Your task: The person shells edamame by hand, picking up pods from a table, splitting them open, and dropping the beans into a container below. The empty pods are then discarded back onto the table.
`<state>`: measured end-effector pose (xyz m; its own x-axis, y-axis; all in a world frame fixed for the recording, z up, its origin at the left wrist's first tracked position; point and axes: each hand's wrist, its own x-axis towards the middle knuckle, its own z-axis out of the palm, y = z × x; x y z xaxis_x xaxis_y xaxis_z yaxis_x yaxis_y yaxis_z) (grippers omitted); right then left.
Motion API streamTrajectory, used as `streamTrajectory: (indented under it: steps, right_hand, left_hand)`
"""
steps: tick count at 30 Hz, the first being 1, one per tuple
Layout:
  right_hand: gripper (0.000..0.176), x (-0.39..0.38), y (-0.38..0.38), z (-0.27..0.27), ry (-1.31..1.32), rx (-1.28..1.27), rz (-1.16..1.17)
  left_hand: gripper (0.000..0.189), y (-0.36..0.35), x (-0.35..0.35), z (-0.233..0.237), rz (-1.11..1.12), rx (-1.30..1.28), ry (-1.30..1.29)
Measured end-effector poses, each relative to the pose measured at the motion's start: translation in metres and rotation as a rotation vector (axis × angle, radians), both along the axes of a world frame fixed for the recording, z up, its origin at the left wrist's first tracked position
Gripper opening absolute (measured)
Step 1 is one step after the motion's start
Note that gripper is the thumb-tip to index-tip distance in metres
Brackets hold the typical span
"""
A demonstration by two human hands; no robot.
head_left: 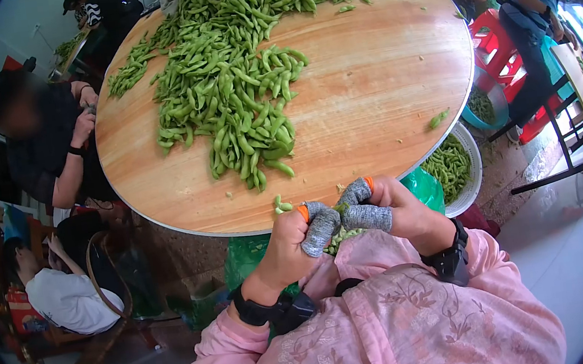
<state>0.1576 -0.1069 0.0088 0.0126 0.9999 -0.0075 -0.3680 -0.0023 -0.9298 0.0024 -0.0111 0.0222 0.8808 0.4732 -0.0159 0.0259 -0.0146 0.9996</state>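
Note:
Both my hands meet just past the near edge of the round wooden table [369, 100], with grey and orange covers on some fingers. A green pod [341, 208] is pinched between the fingertips of my left hand [290, 244] and my right hand [398, 211]; it is mostly hidden. Several loose beans [281, 204] lie at the table edge beside my left hand. A large heap of green pods [221, 81] spreads over the left and far parts of the table. Below my hands, light green beans [342, 235] show above my lap.
A white basket of pods [450, 168] stands right of the table, by a green bag [424, 191]. Red chairs [497, 47] are farther right. People sit at the left [46, 139] and far right of the table; another person [76, 296] is lower left.

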Motion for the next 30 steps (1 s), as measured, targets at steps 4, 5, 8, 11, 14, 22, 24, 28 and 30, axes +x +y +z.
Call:
streamTrajectory:
  steps: [4,5,8,11,14,22,24,28,30]
  right_hand:
    - [0.013,0.000,0.001,-0.002,-0.145,0.026,-0.027]
    - [0.013,0.000,0.001,-0.002,-0.144,0.025,-0.028]
    - [0.013,0.000,0.002,-0.002,-0.145,0.039,-0.077]
    - [0.013,0.007,-0.004,0.004,-0.221,0.022,-0.043]
    - [0.012,0.038,-0.029,0.015,-0.502,-0.017,-0.306]
    - [0.018,0.124,-0.109,0.020,-1.273,-0.428,-0.814]
    - [0.019,0.113,-0.103,0.019,-1.138,-0.363,-0.799]
    - [0.021,0.074,-0.068,0.024,-0.879,-0.291,-0.623]
    - [0.020,0.060,-0.051,0.021,-0.844,-0.251,-0.496]
  left_hand:
    - [0.008,0.000,-0.001,-0.002,0.013,0.104,0.054]
    - [0.008,0.001,-0.002,-0.005,0.002,0.111,0.066]
    - [0.014,-0.001,-0.005,-0.012,-0.008,0.095,0.029]
    - [0.019,-0.003,-0.005,-0.009,-0.060,0.105,0.070]
    - [0.013,-0.001,-0.003,-0.007,0.129,0.211,0.025]
    - [0.024,0.054,0.022,-0.008,0.222,1.221,0.636]
    - [0.023,0.060,0.019,-0.008,0.139,1.205,0.599]
    - [0.025,0.053,0.014,-0.002,-0.053,0.977,0.389]
    - [0.023,0.051,0.011,0.003,0.013,0.837,0.342]
